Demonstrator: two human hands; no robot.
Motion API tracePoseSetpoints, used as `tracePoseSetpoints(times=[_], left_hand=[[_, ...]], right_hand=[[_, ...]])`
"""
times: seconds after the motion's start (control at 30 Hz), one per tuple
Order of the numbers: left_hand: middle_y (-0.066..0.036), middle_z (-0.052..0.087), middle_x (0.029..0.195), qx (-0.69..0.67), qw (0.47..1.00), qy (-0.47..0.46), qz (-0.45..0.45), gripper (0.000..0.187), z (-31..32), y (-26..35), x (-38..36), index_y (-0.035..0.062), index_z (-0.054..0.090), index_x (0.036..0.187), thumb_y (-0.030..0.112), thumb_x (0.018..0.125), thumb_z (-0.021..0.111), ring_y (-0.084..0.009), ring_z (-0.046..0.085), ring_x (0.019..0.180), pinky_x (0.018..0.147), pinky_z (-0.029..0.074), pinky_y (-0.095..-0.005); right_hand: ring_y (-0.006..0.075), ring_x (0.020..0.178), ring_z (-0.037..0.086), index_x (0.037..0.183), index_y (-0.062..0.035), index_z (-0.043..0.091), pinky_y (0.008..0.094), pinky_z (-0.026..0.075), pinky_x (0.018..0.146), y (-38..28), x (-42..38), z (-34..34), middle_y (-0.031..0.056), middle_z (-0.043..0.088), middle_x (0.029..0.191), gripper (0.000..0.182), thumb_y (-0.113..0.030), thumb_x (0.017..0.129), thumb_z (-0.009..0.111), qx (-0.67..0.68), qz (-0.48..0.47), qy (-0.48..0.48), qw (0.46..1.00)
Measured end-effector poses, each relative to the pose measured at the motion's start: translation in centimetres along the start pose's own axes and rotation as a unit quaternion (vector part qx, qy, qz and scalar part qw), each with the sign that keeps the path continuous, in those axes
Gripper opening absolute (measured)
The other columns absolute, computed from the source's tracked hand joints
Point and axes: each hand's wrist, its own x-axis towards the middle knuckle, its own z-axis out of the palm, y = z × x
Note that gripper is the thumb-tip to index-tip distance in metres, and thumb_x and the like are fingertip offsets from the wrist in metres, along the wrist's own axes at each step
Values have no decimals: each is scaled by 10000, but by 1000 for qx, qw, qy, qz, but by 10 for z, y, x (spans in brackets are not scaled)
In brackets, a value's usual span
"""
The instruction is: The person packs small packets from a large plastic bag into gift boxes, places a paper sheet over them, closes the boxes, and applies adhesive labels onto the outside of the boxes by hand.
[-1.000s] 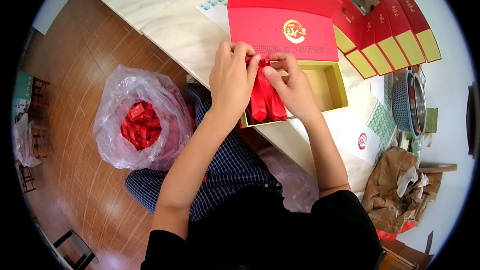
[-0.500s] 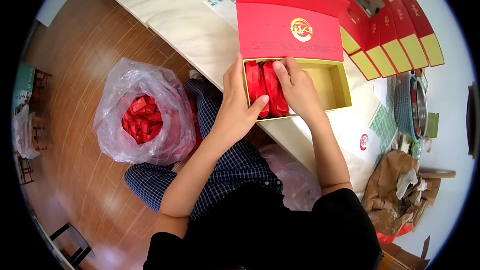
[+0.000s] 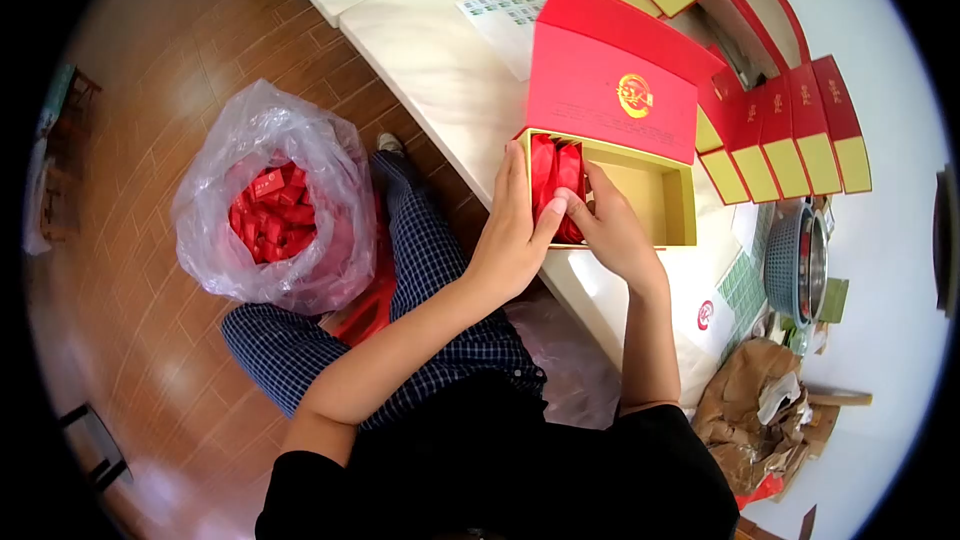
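Note:
An open gift box [image 3: 640, 238], yellow inside with a raised red lid [image 3: 590, 70], rests at the table's edge. Red shiny packets [image 3: 568, 168] stand in its left part; the right part shows bare yellow lining. My left hand [image 3: 515, 230] clasps the box's left wall, fingers along the outside and thumb over the packets. Inside the box, my right hand [image 3: 620, 235] curls its fingers against the packets' right side, with its thumb at their near end. The two thumb tips meet or nearly meet there.
A clear plastic bag [image 3: 350, 170] full of small red packets [image 3: 275, 215] stands on the floor at left. More red and yellow boxes [image 3: 790, 135] line the table's back. To the right are a blue basket [image 3: 785, 265] and crumpled brown paper [image 3: 745, 420].
My right hand has slid down the packets toward me, bringing its thumb to my left thumb. My left hand stays at the box's left wall. The whole view has shifted.

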Motion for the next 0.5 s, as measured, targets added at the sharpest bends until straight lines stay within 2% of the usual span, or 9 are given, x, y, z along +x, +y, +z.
tracePoseSetpoints(times=[0.03,0.1,0.13,0.2,0.3,0.37,0.5], left_hand=[[-272,145,1495,-3,1000,7,-1,721,0,-1,1,-59,16,1462,290,989,433,-381,169,1401,1148,171,-411],[-278,140,1495,-6,1000,0,-3,740,-1,-3,0,-67,9,1458,299,984,444,-383,164,1404,1150,169,-410],[-338,78,1495,-9,1000,-7,2,796,-2,-4,-1,-107,19,1441,395,980,432,-423,116,1414,1150,181,-431],[-316,100,1496,-12,1000,-8,2,775,-2,-7,-5,-93,9,1448,355,981,437,-408,124,1414,1152,172,-423],[-301,109,1497,-19,1000,-15,2,759,-3,-7,-5,-84,-3,1452,309,982,444,-397,125,1415,1154,162,-417],[-309,95,1499,-26,999,-21,-2,761,-4,-6,-5,-90,-5,1449,304,981,447,-402,118,1417,1155,160,-418],[-326,65,1500,-2,1000,-26,2,822,-3,-8,-5,-103,-13,1442,308,953,505,-421,108,1414,1157,152,-418]], right_hand=[[214,864,620,1297,33,443,339,504,751,4,2,4,212,609,1048,530,-208,879,661,-5,-2,-5,1000],[197,916,593,1367,8,388,326,496,792,9,1,9,203,562,1167,567,-184,895,636,-94,-90,31,991],[197,916,593,1367,8,388,326,496,792,9,-1,3,203,562,1167,567,-184,895,636,-98,-90,27,991],[187,892,576,1420,-11,330,317,497,788,9,-5,-12,171,528,1232,620,-183,904,628,54,12,-106,993],[177,869,558,1433,-22,322,303,494,766,4,-8,-14,151,522,1241,641,-188,901,638,30,41,-108,993],[176,864,560,1423,-23,341,304,493,751,6,-7,-11,148,525,1217,613,-182,907,632,29,9,-100,995],[203,877,569,1390,-2,390,314,494,755,2,-5,0,173,543,1123,527,-151,927,593,-30,24,-25,999]])
